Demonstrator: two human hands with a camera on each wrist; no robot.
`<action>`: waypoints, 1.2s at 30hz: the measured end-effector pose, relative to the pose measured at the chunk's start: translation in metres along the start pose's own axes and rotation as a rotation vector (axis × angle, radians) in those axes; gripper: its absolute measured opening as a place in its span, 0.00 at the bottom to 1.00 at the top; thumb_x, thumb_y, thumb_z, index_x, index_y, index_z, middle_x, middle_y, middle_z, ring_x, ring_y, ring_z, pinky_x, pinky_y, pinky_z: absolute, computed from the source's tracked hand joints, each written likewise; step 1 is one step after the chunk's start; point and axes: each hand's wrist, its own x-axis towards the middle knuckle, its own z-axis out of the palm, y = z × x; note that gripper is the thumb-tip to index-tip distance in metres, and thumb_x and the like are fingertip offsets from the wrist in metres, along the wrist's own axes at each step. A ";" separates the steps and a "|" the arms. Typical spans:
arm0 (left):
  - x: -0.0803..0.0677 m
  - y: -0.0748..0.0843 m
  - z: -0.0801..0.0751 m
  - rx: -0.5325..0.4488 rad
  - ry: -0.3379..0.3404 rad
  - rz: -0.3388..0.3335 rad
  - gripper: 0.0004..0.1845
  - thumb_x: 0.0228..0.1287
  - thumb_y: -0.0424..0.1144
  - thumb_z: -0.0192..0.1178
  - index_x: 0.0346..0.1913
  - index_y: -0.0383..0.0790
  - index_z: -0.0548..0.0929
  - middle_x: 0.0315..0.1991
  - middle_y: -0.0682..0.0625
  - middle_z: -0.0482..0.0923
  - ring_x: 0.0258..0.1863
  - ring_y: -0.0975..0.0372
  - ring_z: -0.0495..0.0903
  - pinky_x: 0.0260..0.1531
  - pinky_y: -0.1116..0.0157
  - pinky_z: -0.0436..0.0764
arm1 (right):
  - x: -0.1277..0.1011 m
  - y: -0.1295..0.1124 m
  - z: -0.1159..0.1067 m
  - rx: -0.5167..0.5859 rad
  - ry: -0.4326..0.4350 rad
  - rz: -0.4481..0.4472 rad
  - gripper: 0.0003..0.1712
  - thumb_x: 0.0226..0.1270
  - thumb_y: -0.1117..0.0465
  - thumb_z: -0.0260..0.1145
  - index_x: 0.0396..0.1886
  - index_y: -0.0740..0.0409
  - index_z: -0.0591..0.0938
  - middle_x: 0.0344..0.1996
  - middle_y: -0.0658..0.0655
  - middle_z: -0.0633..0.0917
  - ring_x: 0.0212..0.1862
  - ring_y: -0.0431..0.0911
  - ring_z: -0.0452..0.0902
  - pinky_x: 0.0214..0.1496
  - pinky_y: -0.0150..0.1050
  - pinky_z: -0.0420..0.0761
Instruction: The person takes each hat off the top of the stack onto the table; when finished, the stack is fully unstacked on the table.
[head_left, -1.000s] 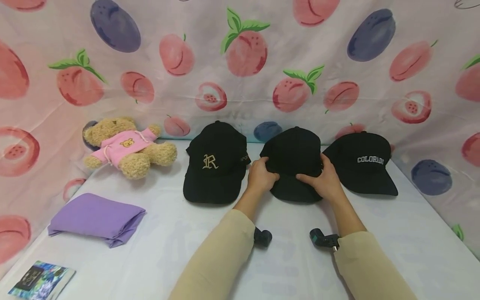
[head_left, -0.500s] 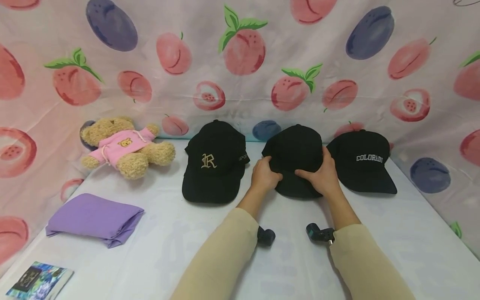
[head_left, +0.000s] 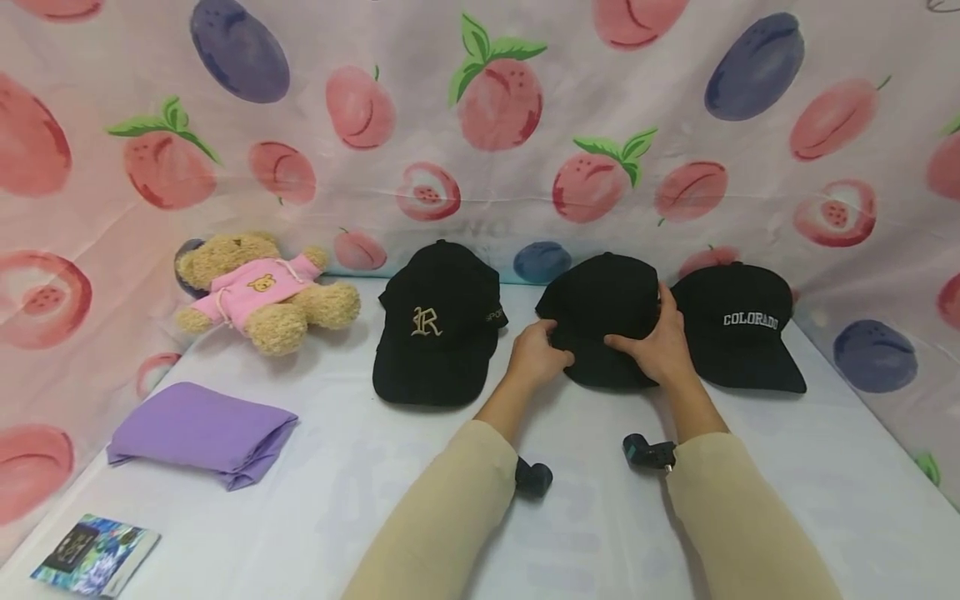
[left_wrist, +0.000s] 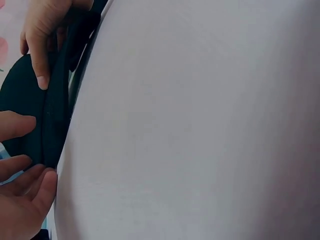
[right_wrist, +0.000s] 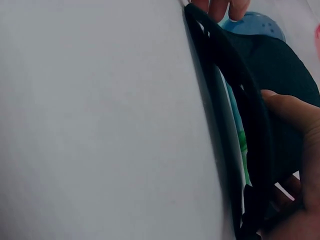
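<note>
Both hands grasp the plain black cap [head_left: 600, 321] in the head view: the left hand [head_left: 536, 360] pinches its near left edge, the right hand [head_left: 656, 350] wraps its right side, with the R cap [head_left: 437, 325] left of the grip and the Colorado cap [head_left: 742, 325] just right. From the left wrist, fingers [left_wrist: 37, 55] clamp the cap's brim [left_wrist: 50, 115] on the white table [left_wrist: 200, 125]. From the right wrist, the thumb [right_wrist: 295, 115] presses the dark rim [right_wrist: 240, 105].

the middle cap [head_left: 600, 308] sits on the surface [head_left: 375, 500], between the r cap [head_left: 438, 325] on its left and the colorado cap [head_left: 738, 325] on its right. far left: teddy bear [head_left: 258, 292], folded cloth [head_left: 202, 433] nearer, booklet [head_left: 93, 554] nearest.
</note>
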 end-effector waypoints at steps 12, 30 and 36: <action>-0.009 -0.005 -0.008 -0.086 -0.060 0.000 0.27 0.65 0.33 0.67 0.67 0.36 0.79 0.64 0.42 0.81 0.64 0.51 0.80 0.64 0.58 0.79 | 0.006 0.007 -0.008 0.002 0.010 0.013 0.73 0.59 0.53 0.80 0.85 0.50 0.34 0.80 0.74 0.49 0.80 0.68 0.49 0.78 0.68 0.55; -0.026 -0.006 -0.024 -0.096 -0.149 -0.002 0.23 0.69 0.37 0.64 0.66 0.41 0.81 0.67 0.42 0.78 0.63 0.51 0.81 0.60 0.56 0.82 | 0.008 0.020 -0.021 -0.007 0.012 0.038 0.72 0.62 0.53 0.78 0.85 0.50 0.31 0.80 0.75 0.46 0.81 0.69 0.46 0.79 0.69 0.50; -0.030 -0.010 -0.032 -0.083 -0.161 -0.003 0.22 0.70 0.37 0.62 0.66 0.43 0.81 0.68 0.43 0.77 0.63 0.51 0.80 0.59 0.54 0.82 | 0.010 0.025 -0.027 -0.010 0.015 0.047 0.72 0.63 0.52 0.77 0.84 0.52 0.31 0.80 0.76 0.44 0.80 0.70 0.45 0.79 0.69 0.48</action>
